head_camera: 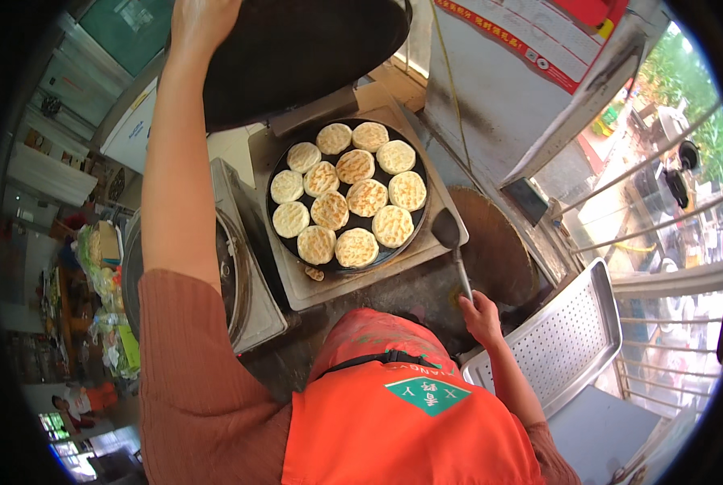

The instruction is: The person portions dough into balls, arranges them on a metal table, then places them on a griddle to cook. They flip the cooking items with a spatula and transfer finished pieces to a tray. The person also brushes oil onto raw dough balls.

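My left hand (pixel 207 21) is raised at the top edge of the view, in front of the left side of a large round dark lid (pixel 300 57). Its fingers are cut off, so its grip is hidden. The lid stands tilted up behind a round black griddle pan (pixel 280 245). Several round flatbreads (pixel 367 197) lie flat in the pan, some browned in patches, others paler. Low on the right, my right hand (pixel 481 316) grips the handle of a metal ladle-like utensil (pixel 461 267). Its dark rounded head is over the cooker's right edge, just outside the pan.
A second round cooker (pixel 234 291) stands left, behind my arm. A small browned scrap (pixel 314 274) lies by the pan's front rim. A round wooden board (pixel 488 242) is at right, near a perforated metal tray (pixel 555 339) and barred window (pixel 634 200). Another person (pixel 82 405) is far left.
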### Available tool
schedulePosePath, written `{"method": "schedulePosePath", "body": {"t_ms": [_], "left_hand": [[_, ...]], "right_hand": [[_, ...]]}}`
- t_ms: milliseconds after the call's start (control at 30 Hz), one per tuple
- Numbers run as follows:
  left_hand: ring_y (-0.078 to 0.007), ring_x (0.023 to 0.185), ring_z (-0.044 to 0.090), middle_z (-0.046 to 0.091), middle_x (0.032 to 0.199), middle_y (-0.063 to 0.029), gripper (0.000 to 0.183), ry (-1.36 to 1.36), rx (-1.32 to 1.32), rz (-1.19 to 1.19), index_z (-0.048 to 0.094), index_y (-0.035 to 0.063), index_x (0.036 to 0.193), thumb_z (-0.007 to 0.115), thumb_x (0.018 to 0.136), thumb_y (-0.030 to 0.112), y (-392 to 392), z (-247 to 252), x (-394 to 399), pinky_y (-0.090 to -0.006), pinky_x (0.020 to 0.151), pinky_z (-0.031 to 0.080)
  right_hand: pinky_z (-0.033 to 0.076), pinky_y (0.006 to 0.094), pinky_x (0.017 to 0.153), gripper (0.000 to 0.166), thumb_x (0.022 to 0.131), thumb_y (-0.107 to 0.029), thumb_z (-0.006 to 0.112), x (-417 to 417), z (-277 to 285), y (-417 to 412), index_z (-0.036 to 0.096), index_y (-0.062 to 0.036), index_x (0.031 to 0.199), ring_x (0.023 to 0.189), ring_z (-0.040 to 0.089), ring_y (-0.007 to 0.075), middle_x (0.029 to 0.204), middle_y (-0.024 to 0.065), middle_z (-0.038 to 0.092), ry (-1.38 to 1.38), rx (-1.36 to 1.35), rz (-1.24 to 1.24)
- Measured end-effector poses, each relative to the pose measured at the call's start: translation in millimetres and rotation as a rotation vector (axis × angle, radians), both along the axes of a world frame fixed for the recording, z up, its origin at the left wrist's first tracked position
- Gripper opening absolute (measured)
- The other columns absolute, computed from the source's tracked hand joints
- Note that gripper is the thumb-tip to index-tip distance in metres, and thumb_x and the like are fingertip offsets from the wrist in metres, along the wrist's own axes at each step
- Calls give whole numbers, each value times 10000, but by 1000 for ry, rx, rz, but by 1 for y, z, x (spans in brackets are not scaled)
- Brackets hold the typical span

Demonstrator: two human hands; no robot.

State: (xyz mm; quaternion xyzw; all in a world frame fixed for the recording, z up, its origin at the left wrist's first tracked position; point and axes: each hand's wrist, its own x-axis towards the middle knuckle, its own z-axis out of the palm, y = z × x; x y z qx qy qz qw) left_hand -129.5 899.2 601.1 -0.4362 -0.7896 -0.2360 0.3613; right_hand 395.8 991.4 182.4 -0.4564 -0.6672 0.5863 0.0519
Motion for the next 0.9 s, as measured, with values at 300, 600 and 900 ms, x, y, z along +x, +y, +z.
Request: {"method": "schedulePosePath", "body": {"t_ms": [300,600,900], "left_hand": [[-312,1290,482,555,1353,-131,461,107,74,-464,575,72,1297,683,869,205,47,-179,45,-415,1098,349],[-365,1229,527,459,1394,-241,832,-2405,838,-42,290,-18,1468,537,940,575,-47,-533,139,-475,1031,451],[-260,906,704,669,1118,-159,467,-2228,302,39,541,-8,1238,714,871,223,-39,-569,107,-437,808,563]], "right_hand": [[438,328,475,288,936,-277,624,-79,-24,7,630,12,932,497,566,132,585,69,578,-114,299,115],[451,381,519,314,952,-296,605,-118,11,-18,630,16,983,547,602,246,642,145,602,-260,10,94],[296,216,393,255,1012,-254,546,-99,99,-36,619,-32,1114,429,389,34,597,-46,464,-12,-255,-195]]}}
